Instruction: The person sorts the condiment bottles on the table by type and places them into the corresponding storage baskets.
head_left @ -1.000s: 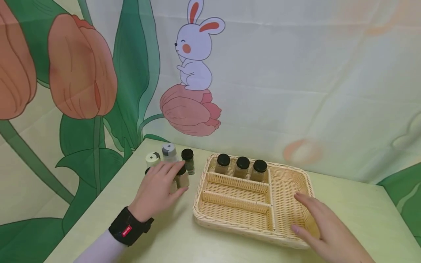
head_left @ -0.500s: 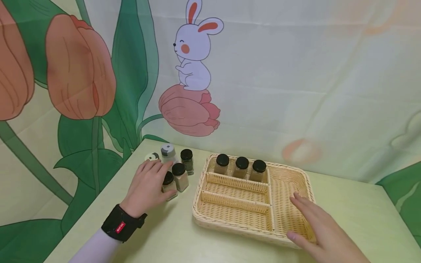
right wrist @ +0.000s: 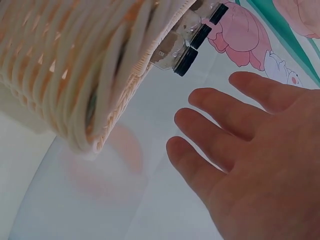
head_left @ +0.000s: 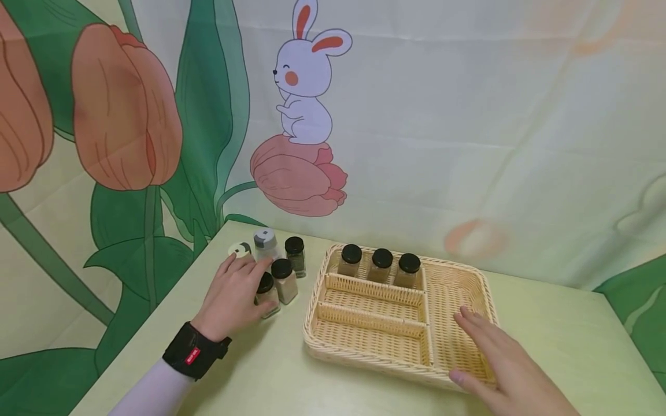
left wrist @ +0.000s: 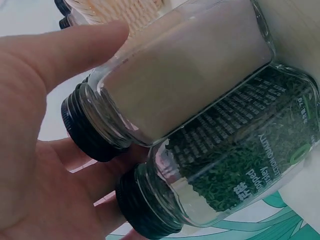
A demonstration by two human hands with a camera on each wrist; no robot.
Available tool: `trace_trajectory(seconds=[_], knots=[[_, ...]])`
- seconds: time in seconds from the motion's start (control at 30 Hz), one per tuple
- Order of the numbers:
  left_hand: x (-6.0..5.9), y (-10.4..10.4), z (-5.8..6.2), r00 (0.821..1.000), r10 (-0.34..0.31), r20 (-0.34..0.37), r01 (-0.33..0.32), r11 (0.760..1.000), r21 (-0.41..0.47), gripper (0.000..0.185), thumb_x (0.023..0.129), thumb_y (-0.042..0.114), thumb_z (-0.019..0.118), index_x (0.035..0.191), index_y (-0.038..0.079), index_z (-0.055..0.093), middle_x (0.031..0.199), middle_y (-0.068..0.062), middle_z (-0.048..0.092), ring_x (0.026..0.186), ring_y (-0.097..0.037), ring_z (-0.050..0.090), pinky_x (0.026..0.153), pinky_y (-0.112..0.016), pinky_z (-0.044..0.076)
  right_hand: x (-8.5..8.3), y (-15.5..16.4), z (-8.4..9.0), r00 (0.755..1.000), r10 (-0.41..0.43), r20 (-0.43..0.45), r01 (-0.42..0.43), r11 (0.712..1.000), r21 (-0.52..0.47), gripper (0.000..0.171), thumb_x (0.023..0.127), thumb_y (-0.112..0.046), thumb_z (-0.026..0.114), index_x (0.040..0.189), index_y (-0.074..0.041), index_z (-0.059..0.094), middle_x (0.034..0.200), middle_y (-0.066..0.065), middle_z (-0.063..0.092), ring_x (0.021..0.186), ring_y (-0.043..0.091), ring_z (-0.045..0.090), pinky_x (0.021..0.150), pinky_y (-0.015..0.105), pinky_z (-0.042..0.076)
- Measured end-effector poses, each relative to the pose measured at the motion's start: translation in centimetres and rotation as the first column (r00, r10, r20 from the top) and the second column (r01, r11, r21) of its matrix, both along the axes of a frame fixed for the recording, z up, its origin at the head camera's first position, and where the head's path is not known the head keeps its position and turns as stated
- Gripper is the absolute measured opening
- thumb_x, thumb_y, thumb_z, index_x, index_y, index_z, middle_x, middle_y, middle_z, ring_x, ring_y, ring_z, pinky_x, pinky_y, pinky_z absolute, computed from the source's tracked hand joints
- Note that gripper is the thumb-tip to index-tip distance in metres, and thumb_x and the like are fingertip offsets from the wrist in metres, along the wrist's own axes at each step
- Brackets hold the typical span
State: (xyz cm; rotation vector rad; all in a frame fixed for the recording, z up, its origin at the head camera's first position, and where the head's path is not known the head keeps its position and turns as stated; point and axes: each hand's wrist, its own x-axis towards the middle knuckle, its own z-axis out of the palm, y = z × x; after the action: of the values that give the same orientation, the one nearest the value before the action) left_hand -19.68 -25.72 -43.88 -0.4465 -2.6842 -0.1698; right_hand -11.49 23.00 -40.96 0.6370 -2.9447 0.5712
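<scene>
A person's left hand [head_left: 234, 294], wearing a black wristband [head_left: 186, 342], reaches over a cluster of jars near the left edge of a pale desk [head_left: 562, 341]. The front jar [head_left: 266, 284], black-lidded, stands upright just by the thumb, partly covered by it. This hand's grip is parted, thumb well away from the fingers; whether it touches any jar cannot be told. A beige jar [head_left: 285, 285] stands just right of the front one, a dark jar [head_left: 295, 259] behind that. Two pale-lidded jars [head_left: 265, 240] are at the back left, one partly hidden by the fingers.

The left wrist view, turned sideways, shows a powder jar [left wrist: 190, 75] beside a printed parsley jar [left wrist: 245, 150], both black-lidded, the fingers curving behind the lids.

Right of the cluster sits a wicker tray [head_left: 364, 359] with three compartments on its left and a long one on its right. Three black-lidded jars [head_left: 381, 266] stand in a row in the back left compartment.

The right hand [head_left: 512, 367] is beside the tray's right end, its grip spread and holding nothing. Behind, a cloth [head_left: 426, 144] shows a rabbit and tulips.
</scene>
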Motion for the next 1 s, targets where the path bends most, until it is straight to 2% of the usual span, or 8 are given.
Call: trace_trajectory(seconds=[0.33, 0.57, 0.8, 1.0], knots=[[-0.26, -0.13, -0.16, 1.000, 0.003, 0.017, -0.004, 1.000, 0.028, 0.072, 0.071, 0.037, 0.094, 0.127, 0.006, 0.061, 0.119, -0.014, 0.075, 0.125, -0.036, 0.062, 0.121, -0.062, 0.029, -0.07, 0.05, -0.10, 1.000, -0.005, -0.022, 0.006, 1.000, 0.015, 0.084, 0.092, -0.059, 0.070, 0.161, -0.027, 0.036, 0.166, 0.008, 0.038, 0.147, 0.040, 0.041, 0.107, 0.066, 0.040], [-0.39, -0.17, -0.03, 1.000, 0.009, 0.024, -0.011, 0.999, 0.047, 0.068, 0.069, 0.039, 0.096, 0.115, 0.006, 0.058, 0.108, -0.013, 0.077, 0.121, -0.037, 0.065, 0.122, -0.061, 0.028, -0.16, 0.09, -0.10, 1.000, -0.002, -0.012, 0.002, 1.000, 0.012, 0.083, 0.092, -0.059, 0.071, 0.160, -0.024, 0.039, 0.164, 0.010, 0.041, 0.146, 0.041, 0.042, 0.105, 0.066, 0.041], [-0.47, -0.14, 0.02, 1.000, 0.009, 0.014, -0.010, 0.998, 0.067, 0.069, 0.065, 0.040, 0.098, 0.107, 0.008, 0.054, 0.097, -0.013, 0.073, 0.112, -0.037, 0.068, 0.121, -0.062, 0.029, -0.19, 0.14, -0.11, 1.000, -0.014, -0.003, 0.014, 0.999, 0.032, 0.083, 0.092, -0.061, 0.069, 0.159, -0.022, 0.040, 0.164, 0.011, 0.041, 0.145, 0.042, 0.043, 0.106, 0.067, 0.041], [-0.51, -0.15, 0.08, 1.000, 0.007, 0.018, -0.009, 0.998, 0.067, 0.065, 0.065, 0.040, 0.098, 0.103, 0.010, 0.054, 0.094, -0.009, 0.073, 0.114, -0.037, 0.067, 0.122, -0.062, 0.028, -0.18, 0.12, -0.18, 1.000, -0.003, -0.012, 0.004, 1.000, 0.012, 0.084, 0.091, -0.060, 0.071, 0.160, -0.023, 0.039, 0.164, 0.010, 0.041, 0.145, 0.041, 0.043, 0.105, 0.066, 0.041]])
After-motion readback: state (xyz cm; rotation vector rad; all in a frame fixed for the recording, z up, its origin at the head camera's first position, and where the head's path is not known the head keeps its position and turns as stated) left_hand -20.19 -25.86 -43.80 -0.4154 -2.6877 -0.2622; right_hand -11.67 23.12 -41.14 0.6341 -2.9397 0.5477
